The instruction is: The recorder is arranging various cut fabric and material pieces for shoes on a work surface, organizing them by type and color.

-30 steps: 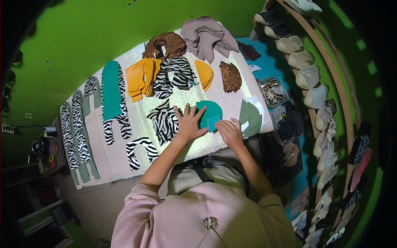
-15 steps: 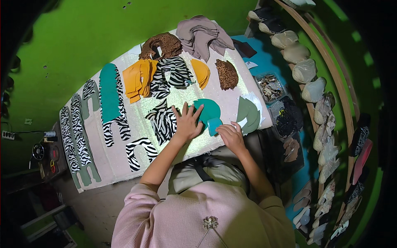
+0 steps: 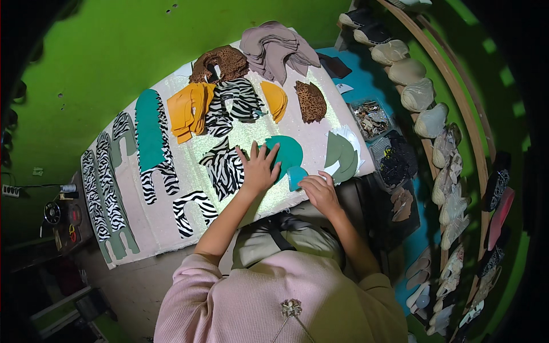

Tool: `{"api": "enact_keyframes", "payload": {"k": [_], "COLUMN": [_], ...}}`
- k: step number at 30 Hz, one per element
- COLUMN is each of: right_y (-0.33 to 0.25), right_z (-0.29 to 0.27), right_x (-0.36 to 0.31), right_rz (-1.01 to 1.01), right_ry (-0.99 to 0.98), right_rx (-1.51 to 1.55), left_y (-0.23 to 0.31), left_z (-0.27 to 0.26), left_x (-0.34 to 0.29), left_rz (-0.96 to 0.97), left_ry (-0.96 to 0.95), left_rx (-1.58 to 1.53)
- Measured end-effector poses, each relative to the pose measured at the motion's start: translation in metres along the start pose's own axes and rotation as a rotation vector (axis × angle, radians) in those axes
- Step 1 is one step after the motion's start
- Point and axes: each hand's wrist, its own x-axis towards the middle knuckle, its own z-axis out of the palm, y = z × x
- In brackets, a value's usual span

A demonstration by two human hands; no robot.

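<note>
First: Where is the small blue-teal piece (image 3: 295, 178)?

Second: At the lower edge of the teal rounded panel (image 3: 291, 153), tilted, beside your right hand (image 3: 320, 191). Your right grip is closed on its right edge, thumb and fingers gathered there. Whether it is separate or joined to the panel, I can't tell.

First: And your left hand (image 3: 260, 172)?

Second: Open, fingers spread, palm down. It lies across the left side of the panel and the near edge of the zebra-print pieces (image 3: 222, 174).

First: How should they handle?

Second: Light and thin, I'd judge. The panel looks limp, like fabric or soft synthetic leather, so it could slide or crease under you. Flat fingers spread near its rim should suit it; for the small piece, pinch an edge or corner lightly.

First: What sits around them?

Second: Olive-green rounded pieces (image 3: 341, 158) to your right. Farther up the worktop (image 3: 147, 231), a yellow half-round stack (image 3: 274, 101) and a leopard-print half-round stack (image 3: 311, 103). Beyond the right edge, a clear tub of small parts (image 3: 372, 119), then shoe lasts (image 3: 417, 97) on a rack.
</note>
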Motion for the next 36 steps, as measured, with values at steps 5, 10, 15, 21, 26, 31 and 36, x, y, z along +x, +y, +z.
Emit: {"api": "enact_keyframes", "payload": {"k": [5, 10, 15, 21, 26, 31, 36], "right_y": [-0.004, -0.012, -0.017, -0.031, -0.055, -0.084, -0.111], "right_z": [-0.007, -0.014, -0.018, -0.014, -0.004, 0.014, 0.044], "right_x": [-0.001, 0.008, 0.027, 0.052, 0.075, 0.093, 0.095], "right_rz": [-0.002, -0.033, -0.062, -0.083, -0.126, -0.126, -0.090], "right_ry": [0.022, 0.059, 0.120, 0.104, 0.040, 0.007, 0.013], "right_rx": [-0.006, 0.004, 0.039, 0.075, 0.112, 0.203, 0.295], "left_y": [0.001, 0.001, 0.006, 0.004, -0.010, -0.032, -0.060], "left_z": [-0.001, -0.004, -0.023, -0.069, -0.080, -0.092, -0.110], "left_x": [0.000, 0.000, -0.001, -0.022, -0.045, -0.071, -0.098], "left_rz": [-0.005, -0.018, 0.031, 0.141, 0.106, 0.008, -0.114], "left_ry": [0.005, 0.006, 0.122, 0.253, 0.331, 0.375, 0.439], "left_rx": [0.009, -0.008, -0.118, -0.360, -0.296, -0.310, -0.300]}}
